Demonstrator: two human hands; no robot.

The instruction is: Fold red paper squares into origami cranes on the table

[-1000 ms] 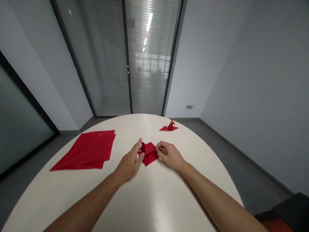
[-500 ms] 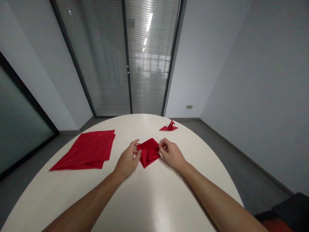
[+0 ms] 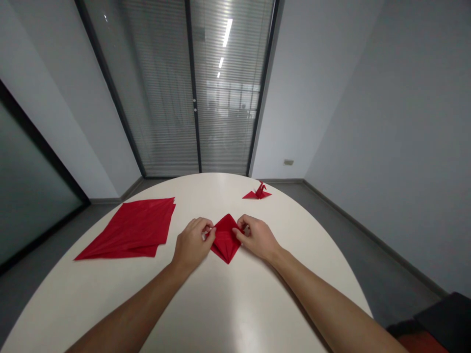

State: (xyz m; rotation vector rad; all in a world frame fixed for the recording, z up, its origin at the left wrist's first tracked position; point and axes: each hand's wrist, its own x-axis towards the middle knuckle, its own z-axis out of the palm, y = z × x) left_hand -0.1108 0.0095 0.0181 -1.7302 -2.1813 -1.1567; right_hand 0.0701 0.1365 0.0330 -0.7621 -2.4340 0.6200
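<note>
A partly folded red paper [image 3: 225, 239] lies on the white round table [image 3: 221, 304], shaped like a kite with its point toward me. My left hand [image 3: 191, 243] pinches its left corner with curled fingers. My right hand [image 3: 256, 237] pinches its right corner in the same way. Both hands rest on the tabletop on either side of the paper.
A stack of flat red paper sheets [image 3: 132, 229] lies at the left of the table. A finished red paper crane [image 3: 258, 192] stands near the far right edge. Glass doors with blinds [image 3: 195, 88] are behind the table. A dark seat [image 3: 434, 323] shows at the lower right.
The paper was flipped over and flattened from a bunched shape into a smooth kite form. Both hands drew slightly toward me and curled onto its side corners.
</note>
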